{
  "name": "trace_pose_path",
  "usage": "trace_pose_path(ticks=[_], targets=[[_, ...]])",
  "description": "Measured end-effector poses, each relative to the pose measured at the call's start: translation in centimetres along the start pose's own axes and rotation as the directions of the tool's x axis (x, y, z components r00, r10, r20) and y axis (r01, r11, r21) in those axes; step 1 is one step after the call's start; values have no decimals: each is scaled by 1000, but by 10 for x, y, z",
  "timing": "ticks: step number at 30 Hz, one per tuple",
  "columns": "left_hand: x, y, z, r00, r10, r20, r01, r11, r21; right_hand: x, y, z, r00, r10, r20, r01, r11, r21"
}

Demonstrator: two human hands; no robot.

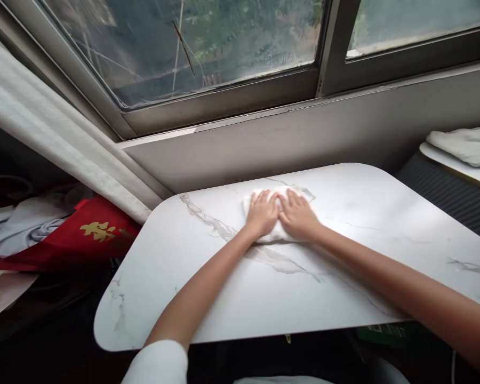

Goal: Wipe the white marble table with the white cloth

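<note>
A white cloth (278, 232) lies on the white marble-patterned table (224, 298), toward its far edge. My left hand (263, 213) presses flat on the left part of the cloth, its fingers spread a little and pointing to the window. Right beside it, my right hand (298, 214) rests on the cloth with its fingers spread too. The thumbs meet near the middle of the cloth. Parts of the cloth are hidden under both palms.
Behind the table are a wall and a window (224, 48). A pale curtain (64, 122) hangs at the left, above a red bag (104, 229) with gold print and grey fabric. Another white cloth (464, 145) lies on a surface at the right.
</note>
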State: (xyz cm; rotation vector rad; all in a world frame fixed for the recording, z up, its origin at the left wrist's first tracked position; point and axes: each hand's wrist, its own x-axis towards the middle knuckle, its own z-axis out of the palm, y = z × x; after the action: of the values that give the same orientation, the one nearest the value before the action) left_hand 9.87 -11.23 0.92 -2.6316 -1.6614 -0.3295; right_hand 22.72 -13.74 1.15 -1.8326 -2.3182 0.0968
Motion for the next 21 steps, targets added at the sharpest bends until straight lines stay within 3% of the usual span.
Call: trace_pose_path(ticks=[6, 10, 14, 21], targets=[[71, 132, 27, 966, 257, 22, -252, 958, -140, -53, 146, -19, 965, 229, -130, -240, 968, -77], [102, 187, 37, 936, 350, 40, -336, 921, -198, -72, 208, -26, 918, 353, -182, -372, 925, -83], [120, 205, 44, 932, 361, 18, -347, 908, -234, -67, 232, -29, 894, 365, -261, -395, 916, -72], [133, 197, 51, 951, 309, -18, -301, 909, -289, -43, 230, -33, 909, 265, -321, -302, 951, -68]])
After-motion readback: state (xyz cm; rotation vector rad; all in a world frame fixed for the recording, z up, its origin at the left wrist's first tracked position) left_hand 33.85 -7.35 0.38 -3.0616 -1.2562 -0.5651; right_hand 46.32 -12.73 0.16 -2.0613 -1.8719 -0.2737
